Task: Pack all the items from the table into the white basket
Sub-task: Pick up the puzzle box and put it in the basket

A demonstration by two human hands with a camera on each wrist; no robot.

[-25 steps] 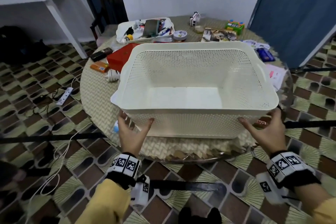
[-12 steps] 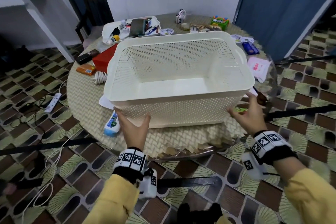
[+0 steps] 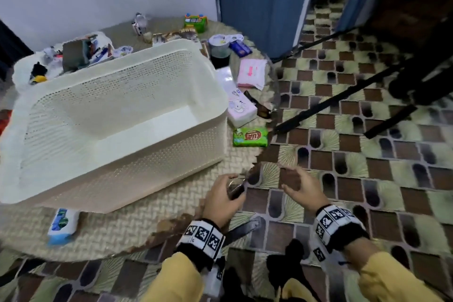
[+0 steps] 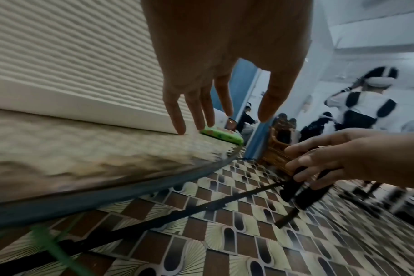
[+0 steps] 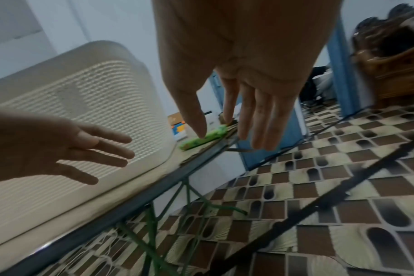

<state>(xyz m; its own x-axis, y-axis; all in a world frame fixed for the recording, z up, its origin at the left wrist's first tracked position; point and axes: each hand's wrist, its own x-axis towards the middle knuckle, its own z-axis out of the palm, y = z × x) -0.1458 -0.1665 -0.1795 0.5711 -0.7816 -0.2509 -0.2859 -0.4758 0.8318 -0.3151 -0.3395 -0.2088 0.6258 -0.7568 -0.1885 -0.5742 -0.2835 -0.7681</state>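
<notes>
The empty white basket (image 3: 117, 115) stands on the round woven table (image 3: 152, 218). My left hand (image 3: 225, 191) and right hand (image 3: 301, 189) hover side by side over the table's near right edge, clear of the basket. Both have relaxed fingers and hold nothing. A green snack packet (image 3: 250, 136) lies just beyond them by the basket's right corner. The left wrist view has my left hand (image 4: 215, 121) above that green packet (image 4: 222, 135), beside the basket wall (image 4: 71, 56). From the right wrist, my right hand (image 5: 229, 138) points at the green packet (image 5: 201, 140).
Right of the basket lie a tissue pack (image 3: 241, 105), sunglasses (image 3: 259, 108), a pink packet (image 3: 251, 72) and a lidded cup (image 3: 220, 49). A blue and white tube (image 3: 62, 225) lies in front. A cluttered white tray (image 3: 73, 56) and a green toy (image 3: 195, 22) sit behind.
Both hands have let go of the basket's near wall and moved right to the table's edge. The head view has swung right, bringing the green packet and tissue pack into sight.
</notes>
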